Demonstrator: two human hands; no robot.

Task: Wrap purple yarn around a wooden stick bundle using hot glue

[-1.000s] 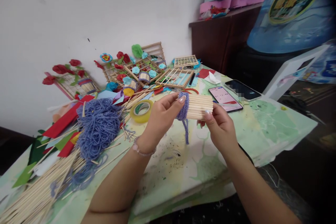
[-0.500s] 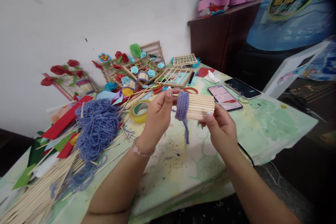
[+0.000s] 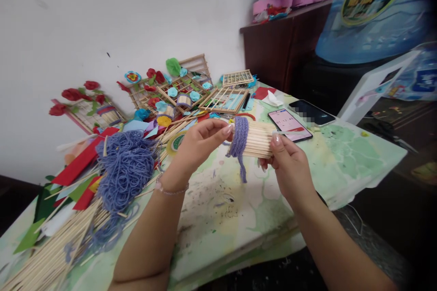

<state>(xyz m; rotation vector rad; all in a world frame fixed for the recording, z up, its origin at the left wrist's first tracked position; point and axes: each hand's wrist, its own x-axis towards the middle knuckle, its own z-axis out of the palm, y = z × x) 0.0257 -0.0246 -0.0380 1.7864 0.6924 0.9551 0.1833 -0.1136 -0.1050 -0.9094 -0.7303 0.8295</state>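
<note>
Short pale wooden sticks lie side by side in a bundle (image 3: 256, 140), held above the table in front of me. Several rows of purple yarn (image 3: 240, 135) wrap its left end, and a loose tail hangs below. My right hand (image 3: 290, 157) grips the bundle's right end, thumb in front and fingers behind. At the yarn-wrapped left edge, my left hand (image 3: 201, 143) is closed with its thumb and fingertips pinched together; whether they grip the yarn or the stick ends is partly hidden. A tangled heap of purple yarn (image 3: 126, 168) sits left of my left forearm.
Long wooden sticks (image 3: 51, 245) and coloured paper spread over the table's left side. A tape roll (image 3: 173, 143) is partly behind my left hand. Stick frames (image 3: 225, 101) with paper flowers stand at the back. Two phones, one a lit phone (image 3: 290, 123), lie at the right.
The bundle has tilted, its right end dipping slightly. My left hand has turned, its thumb lowering from upright to lie along the yarn edge. The view has shifted a little.
</note>
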